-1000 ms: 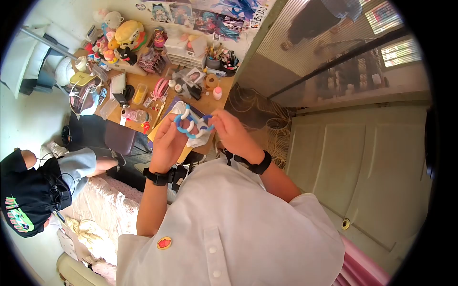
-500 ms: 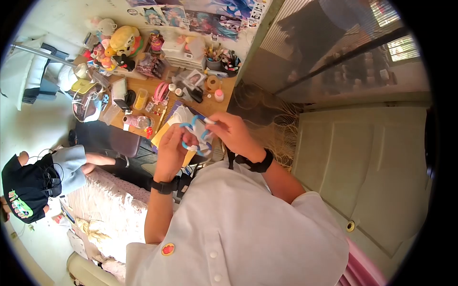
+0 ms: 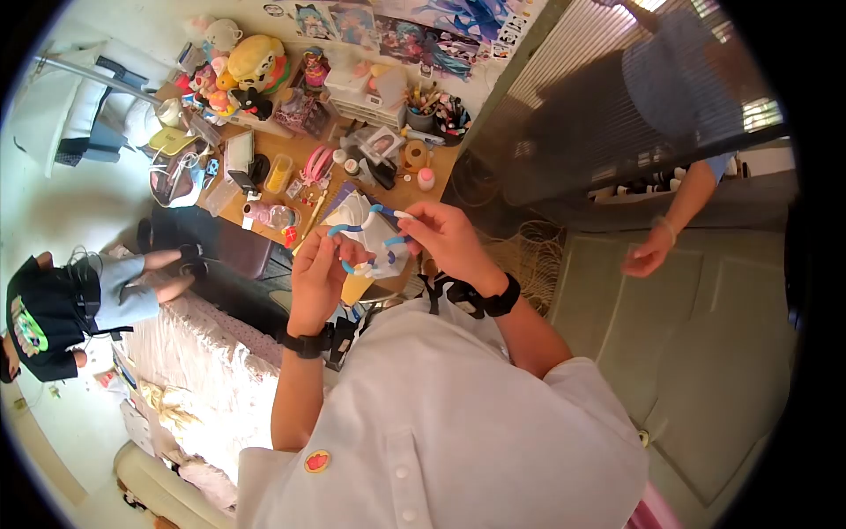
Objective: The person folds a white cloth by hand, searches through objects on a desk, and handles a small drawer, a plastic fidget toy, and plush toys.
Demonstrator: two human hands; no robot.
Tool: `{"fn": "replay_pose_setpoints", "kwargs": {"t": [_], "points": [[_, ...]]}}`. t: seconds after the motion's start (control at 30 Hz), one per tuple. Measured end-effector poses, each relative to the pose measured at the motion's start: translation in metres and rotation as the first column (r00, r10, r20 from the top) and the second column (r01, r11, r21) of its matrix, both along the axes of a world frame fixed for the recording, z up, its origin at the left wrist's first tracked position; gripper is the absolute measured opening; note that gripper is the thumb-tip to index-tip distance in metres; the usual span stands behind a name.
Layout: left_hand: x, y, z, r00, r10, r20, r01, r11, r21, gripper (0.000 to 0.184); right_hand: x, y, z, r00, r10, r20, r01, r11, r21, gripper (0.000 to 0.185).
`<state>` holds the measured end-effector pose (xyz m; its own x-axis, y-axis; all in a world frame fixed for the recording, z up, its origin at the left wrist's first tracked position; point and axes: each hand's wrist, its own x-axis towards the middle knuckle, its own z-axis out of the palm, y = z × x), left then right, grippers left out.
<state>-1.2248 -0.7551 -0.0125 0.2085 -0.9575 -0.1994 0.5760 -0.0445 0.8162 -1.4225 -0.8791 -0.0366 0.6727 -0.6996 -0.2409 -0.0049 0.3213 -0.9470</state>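
Holding a segmented blue-and-white chain (image 3: 353, 228) up in front of the body, above the near side of the desk. Pinching its left part between thumb and curled fingers of the left hand (image 3: 314, 269); pinching a pale upper segment between thumb and forefinger of the right hand (image 3: 454, 245), with the remaining fingers folding inward. Spreading neither hand flat. Wearing a dark band on each wrist. Showing, as to progress, several curved segments already joined in a row, bending at differing angles and hanging in an irregular outline between the hands. Leaving the lower segments without a settled shape, seemingly still loose enough for turning; not revealing, behind the fingers, whether closing into a full loop or ending in free ends. Keeping the chain clear of a crumpled white wrapper (image 3: 351, 212) just beyond and below. Facing, farther off, a wooden desk (image 3: 403, 188) bearing a clear bottle (image 3: 275, 216), a pink headband (image 3: 318, 164), a roll of tape (image 3: 415, 156) and a cup of brushes (image 3: 421, 113). Facing, at the back, plush toys (image 3: 256, 63) beneath wall posters (image 3: 429, 46). Sharing the room with a person in a black shirt (image 3: 46, 304) beside the bed at left, and with another person's hand (image 3: 649, 253) reaching in before the door at right.
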Motion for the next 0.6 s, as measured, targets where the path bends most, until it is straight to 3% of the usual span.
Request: {"fn": "replay_pose_setpoints", "kwargs": {"t": [0.3,0.4,0.47,0.6], "points": [[0.006,0.010,-0.008,0.999,0.004,-0.046,0.000,0.997,0.077,0.023,0.010,0.015,0.004,0.999,-0.034,0.036,0.038,0.992,-0.120,0.019],[0.007,0.015,-0.005,0.999,-0.031,-0.006,0.032,0.991,0.128,0.024,0.012,0.015,0.004,0.998,0.056,0.018,-0.041,0.885,-0.464,0.021],[0.008,0.017,-0.006,0.998,-0.069,0.000,0.068,0.982,0.179,0.026,0.016,0.016,0.008,0.996,0.084,0.026,-0.051,0.799,-0.600,0.029],[0.006,0.018,0.001,0.990,-0.131,0.060,0.114,0.966,0.231,0.027,0.022,0.023,0.013,0.992,0.127,0.005,-0.085,0.690,-0.719,0.031]]}}
